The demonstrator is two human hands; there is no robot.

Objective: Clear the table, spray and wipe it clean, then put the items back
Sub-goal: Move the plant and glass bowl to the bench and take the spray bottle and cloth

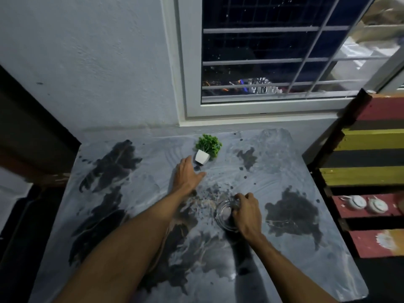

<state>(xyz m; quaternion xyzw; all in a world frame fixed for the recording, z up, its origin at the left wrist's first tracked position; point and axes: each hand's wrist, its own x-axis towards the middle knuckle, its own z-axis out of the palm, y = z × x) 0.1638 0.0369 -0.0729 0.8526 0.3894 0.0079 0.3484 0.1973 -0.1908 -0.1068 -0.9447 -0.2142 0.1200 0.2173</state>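
Observation:
A grey marble-patterned table [284, 176] with dark blotches fills the lower view. A small green plant in a white pot [206, 149] stands tilted near the table's far edge. My left hand [188, 173] lies flat on the table just left of and below the pot, fingers spread, not touching it as far as I can tell. A clear glass bowl [226, 213] sits on the table's middle. My right hand [247, 213] grips its right rim with fingers curled over the edge.
A barred window [273, 57] in a white wall stands behind the table. To the right is a striped red, yellow and black shelf [371, 149] holding two small white teapots [365, 203]. Dark furniture stands at the left.

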